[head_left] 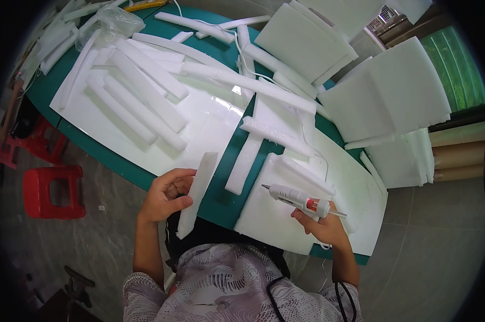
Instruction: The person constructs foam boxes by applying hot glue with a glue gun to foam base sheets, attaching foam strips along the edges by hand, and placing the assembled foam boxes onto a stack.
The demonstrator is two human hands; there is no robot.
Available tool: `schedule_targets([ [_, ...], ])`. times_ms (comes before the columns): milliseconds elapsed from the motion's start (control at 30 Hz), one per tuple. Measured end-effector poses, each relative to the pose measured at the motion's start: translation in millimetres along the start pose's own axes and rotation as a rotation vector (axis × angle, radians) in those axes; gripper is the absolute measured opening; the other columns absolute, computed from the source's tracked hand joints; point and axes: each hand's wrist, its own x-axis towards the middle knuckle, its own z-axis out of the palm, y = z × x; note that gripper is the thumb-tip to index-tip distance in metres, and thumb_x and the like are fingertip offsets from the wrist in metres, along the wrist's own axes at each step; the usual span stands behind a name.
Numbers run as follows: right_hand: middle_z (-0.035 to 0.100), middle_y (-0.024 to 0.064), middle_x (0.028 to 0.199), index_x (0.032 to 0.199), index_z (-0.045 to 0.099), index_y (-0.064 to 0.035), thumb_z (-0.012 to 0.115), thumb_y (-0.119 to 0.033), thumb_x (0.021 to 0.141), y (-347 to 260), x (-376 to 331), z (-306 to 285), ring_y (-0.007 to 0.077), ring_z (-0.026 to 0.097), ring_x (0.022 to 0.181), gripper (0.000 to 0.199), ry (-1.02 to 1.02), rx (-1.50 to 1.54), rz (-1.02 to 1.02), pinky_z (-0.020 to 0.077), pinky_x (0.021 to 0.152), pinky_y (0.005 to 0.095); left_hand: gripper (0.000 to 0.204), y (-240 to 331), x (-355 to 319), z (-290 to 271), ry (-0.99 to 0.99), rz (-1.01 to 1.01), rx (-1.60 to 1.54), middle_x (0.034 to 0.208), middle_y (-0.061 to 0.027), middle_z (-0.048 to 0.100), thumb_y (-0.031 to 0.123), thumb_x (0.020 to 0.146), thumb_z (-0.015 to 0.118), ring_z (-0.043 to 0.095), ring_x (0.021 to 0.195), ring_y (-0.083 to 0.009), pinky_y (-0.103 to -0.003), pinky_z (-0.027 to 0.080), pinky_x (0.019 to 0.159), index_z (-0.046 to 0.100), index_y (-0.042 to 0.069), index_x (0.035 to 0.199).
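My left hand (169, 194) grips a white foam strip (198, 192) between thumb and fingers, held tilted at the table's near edge. In my right hand (324, 225) is a white glue gun (293, 197), its nozzle pointing left and a glue stick jutting from its back. Below the gun lies a white foam sheet (264, 217). Just beyond it, a foam strip (277, 135) rests across another foam strip (244, 163) on the green tabletop (227, 204).
Several long foam strips (140, 107) lie on a white board (199, 140) at left. Stacked foam sheets (385, 96) stand at far right. A clear plastic bag (111, 26) sits far left. Red stools (53, 190) stand on the floor. A white cord (307, 134) crosses the table.
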Motion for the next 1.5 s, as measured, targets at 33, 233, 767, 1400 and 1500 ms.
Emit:
schedule_targets([
  [33,0.062,0.0055,0.064,0.095,0.067,0.0027,0.07,-0.021,0.088,1,0,0,0.0124,0.058,0.051,0.025,0.003,0.0,-0.003,0.0462,0.048,0.0285,0.055,0,0,0,-0.002,0.004,0.004,0.111,-0.013,0.065,-0.002,0.083,0.072,0.065,0.1,-0.0191,-0.033,0.051,0.091,0.05,-0.007,0.133],
  [233,0.062,0.0065,0.063,0.1,0.068,0.0044,0.07,-0.018,0.087,1,0,-1,0.0132,0.057,0.049,0.026,-0.002,0.022,-0.012,0.0453,0.047,0.0288,0.056,-2,-1,-1,0.006,0.008,0.002,0.11,-0.0126,0.065,-0.003,0.082,0.072,0.065,0.1,-0.0188,-0.033,0.051,0.091,0.05,-0.007,0.133],
  [767,0.064,0.006,0.064,0.097,0.07,0.0033,0.071,-0.019,0.086,-2,-4,-4,0.0117,0.058,0.051,0.025,-0.022,0.061,0.03,0.0443,0.046,0.0278,0.057,-1,0,-1,-0.006,0.012,0.001,0.112,-0.0137,0.065,-0.002,0.082,0.073,0.065,0.102,-0.0196,-0.033,0.051,0.092,0.049,-0.007,0.134],
  [1400,0.065,0.0126,0.071,0.091,0.068,0.0012,0.073,-0.017,0.084,-7,-8,-3,0.023,0.059,0.061,0.02,-0.241,-0.055,0.009,0.0466,0.059,0.0343,0.056,-1,0,1,0.005,0.007,0.006,0.112,-0.0121,0.064,-0.004,0.082,0.071,0.064,0.102,-0.0186,-0.032,0.05,0.093,0.049,-0.007,0.134],
  [1500,0.064,0.0125,0.071,0.092,0.068,0.0013,0.073,-0.017,0.084,-7,-8,-3,0.0223,0.059,0.061,0.02,-0.248,-0.055,0.031,0.0464,0.059,0.0341,0.056,-1,0,0,0.007,-0.001,0.009,0.112,-0.0123,0.064,-0.003,0.082,0.071,0.064,0.102,-0.0188,-0.033,0.05,0.093,0.049,-0.008,0.134],
])
